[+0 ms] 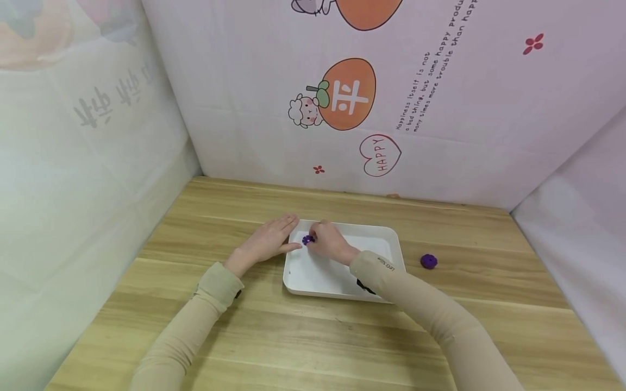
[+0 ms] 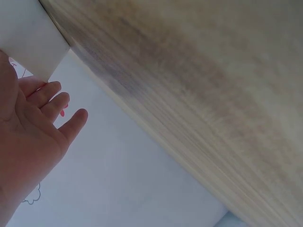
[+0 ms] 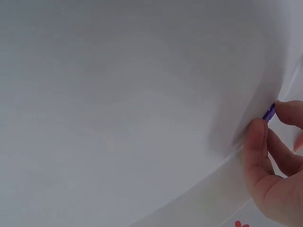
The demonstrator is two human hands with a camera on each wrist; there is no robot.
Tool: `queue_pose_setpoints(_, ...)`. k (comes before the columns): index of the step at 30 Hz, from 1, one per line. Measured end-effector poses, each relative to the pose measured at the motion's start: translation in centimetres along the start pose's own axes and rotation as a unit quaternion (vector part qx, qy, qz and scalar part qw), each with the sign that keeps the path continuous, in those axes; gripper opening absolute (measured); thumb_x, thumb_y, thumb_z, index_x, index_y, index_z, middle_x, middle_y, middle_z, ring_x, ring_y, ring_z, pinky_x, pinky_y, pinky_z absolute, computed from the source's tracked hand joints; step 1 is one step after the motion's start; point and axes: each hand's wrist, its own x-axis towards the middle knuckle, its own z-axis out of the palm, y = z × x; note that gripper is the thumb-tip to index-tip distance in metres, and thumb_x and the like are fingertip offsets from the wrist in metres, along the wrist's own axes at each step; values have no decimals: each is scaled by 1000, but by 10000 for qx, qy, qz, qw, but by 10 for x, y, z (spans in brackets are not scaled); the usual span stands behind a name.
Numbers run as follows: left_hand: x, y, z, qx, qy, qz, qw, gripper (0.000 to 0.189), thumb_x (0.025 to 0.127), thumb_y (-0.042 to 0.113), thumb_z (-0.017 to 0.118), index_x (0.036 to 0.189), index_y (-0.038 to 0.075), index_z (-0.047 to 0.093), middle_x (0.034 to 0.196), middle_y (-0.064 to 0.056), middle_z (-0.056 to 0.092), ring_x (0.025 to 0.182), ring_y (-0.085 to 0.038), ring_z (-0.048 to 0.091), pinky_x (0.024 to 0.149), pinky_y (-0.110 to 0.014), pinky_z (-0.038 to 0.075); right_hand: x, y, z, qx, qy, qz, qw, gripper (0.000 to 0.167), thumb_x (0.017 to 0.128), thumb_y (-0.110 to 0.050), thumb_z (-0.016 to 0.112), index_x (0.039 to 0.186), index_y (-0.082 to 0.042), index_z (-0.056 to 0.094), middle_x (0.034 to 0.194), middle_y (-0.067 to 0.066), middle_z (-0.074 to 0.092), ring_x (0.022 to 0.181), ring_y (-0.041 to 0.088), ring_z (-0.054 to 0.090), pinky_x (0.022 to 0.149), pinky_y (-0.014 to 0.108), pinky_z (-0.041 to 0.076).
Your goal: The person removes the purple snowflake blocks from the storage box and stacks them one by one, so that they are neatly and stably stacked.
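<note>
A white rectangular tray (image 1: pixel 318 277) lies on the wooden table. Inside its far left corner, my right hand (image 1: pixel 330 241) pinches a small purple flower-shaped piece (image 1: pixel 307 239). The right wrist view shows the purple piece (image 3: pixel 269 113) edge-on between the thumb and fingers, close to the tray wall. My left hand (image 1: pixel 269 239) rests at the tray's left edge, fingers extended and thumb reaching over the rim. In the left wrist view the left hand (image 2: pixel 33 123) touches the tray's side with its fingers. Parts of the tray are hidden under the right forearm.
Another purple flower-shaped piece (image 1: pixel 429 261) lies on the table (image 1: pixel 313 342) to the right of the tray. A printed white cloth (image 1: pixel 264 108) stands along the back, with white cloth walls at both sides.
</note>
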Motion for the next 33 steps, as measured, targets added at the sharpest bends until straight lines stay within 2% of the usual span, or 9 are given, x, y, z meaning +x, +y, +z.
queue_pose_setpoints(7,-1,1,-1,14,121,58,9999,78,99,52,52,151,-3,34,158,-20,37,147,-35,36,120,-52,35,1,4,-4,0,-183,-29,9998,18,86,-8,75,102,0,72,97,13,71,86,20,61,82,33,57)
queue_pose_setpoints(20,1,1,0,24,-14,-45,10000,79,99,54,49,153,-1,32,160,-18,34,149,-34,34,122,-49,33,-5,5,-13,75,-535,68,9985,17,85,-7,76,101,-2,71,92,10,72,78,16,59,75,29,56)
queue_pose_setpoints(30,-1,2,0,-81,13,-36,10000,79,99,54,50,153,-1,32,160,-18,34,149,-33,34,122,-50,32,-6,8,-13,206,-547,-6,9983,16,85,-6,76,99,0,71,87,9,70,75,16,58,73,26,55)
queue_pose_setpoints(33,0,1,0,-105,23,-21,9999,79,99,54,50,153,-1,32,159,-18,34,149,-34,34,122,-51,32,-8,8,-14,209,-461,-138,9986,14,84,-4,76,95,1,70,84,9,69,72,15,57,69,23,54)
